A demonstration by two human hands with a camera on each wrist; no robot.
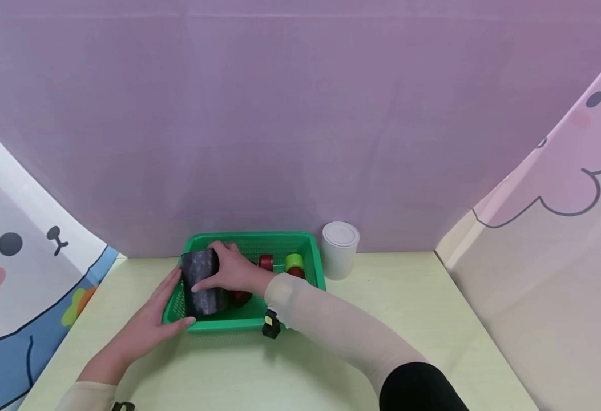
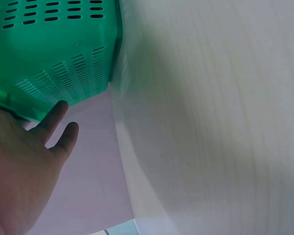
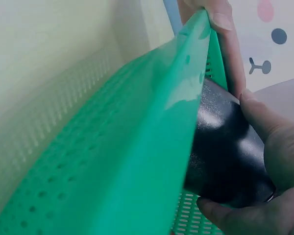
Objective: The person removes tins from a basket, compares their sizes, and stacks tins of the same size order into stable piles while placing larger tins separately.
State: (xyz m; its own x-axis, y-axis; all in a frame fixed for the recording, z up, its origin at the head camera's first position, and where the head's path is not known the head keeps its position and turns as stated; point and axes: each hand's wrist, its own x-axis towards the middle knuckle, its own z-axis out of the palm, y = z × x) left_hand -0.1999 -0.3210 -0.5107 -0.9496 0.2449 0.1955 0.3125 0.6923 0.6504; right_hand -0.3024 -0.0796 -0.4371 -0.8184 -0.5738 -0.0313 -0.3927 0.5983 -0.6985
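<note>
My right hand [image 1: 234, 269] grips a dark, marbled cylindrical container [image 1: 200, 274] with thumb and fingers on opposite sides. The container leans at the left end of a green basket [image 1: 256, 323]; in the right wrist view the basket wall hides part of it. My left hand [image 1: 148, 328] lies at the basket's front left corner, thumb along the front rim and fingers stretched along the left side. Two of its fingers [image 2: 67, 138] stick out straight below the basket in the left wrist view.
Inside the basket are a red item [image 1: 266, 262], a bright green-topped item [image 1: 294, 261] and dark red pieces, partly hidden by my right arm. A white lidded can [image 1: 339, 251] stands at the basket's right. Behind is a purple wall [image 1: 300, 125]; the table [image 1: 382, 331] is pale wood.
</note>
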